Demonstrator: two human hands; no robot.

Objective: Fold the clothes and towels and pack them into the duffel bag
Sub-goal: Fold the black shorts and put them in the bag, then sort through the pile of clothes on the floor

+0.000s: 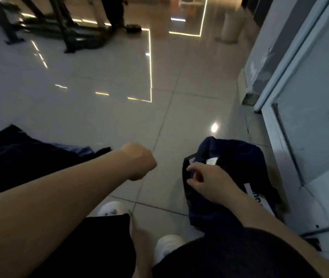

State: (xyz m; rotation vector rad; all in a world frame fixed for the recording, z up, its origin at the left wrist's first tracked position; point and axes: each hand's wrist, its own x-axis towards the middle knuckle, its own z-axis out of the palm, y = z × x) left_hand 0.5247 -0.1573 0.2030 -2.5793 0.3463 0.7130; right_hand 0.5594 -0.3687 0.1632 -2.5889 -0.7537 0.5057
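White shoes (167, 247) are seen nearest on the tiled floor (99, 117). The left hand (139, 161) is curled, holding nothing. The right hand (209, 181) hovers loosely curled over the navy duffel bag (240, 157); its contents cannot be told. Dark clothes (19, 157) lie left. A treadmill (69, 27) stands farthest.

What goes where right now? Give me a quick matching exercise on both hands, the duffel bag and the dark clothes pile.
Things:
1. left hand
2. right hand
3. duffel bag
4. dark clothes pile

States:
A. lies on the floor at far left
B. fingers over the bag's near edge
C. navy, on the floor by the wall
D. curled, over bare tile

Pairs: 1-D, 2-B, 3-C, 4-A
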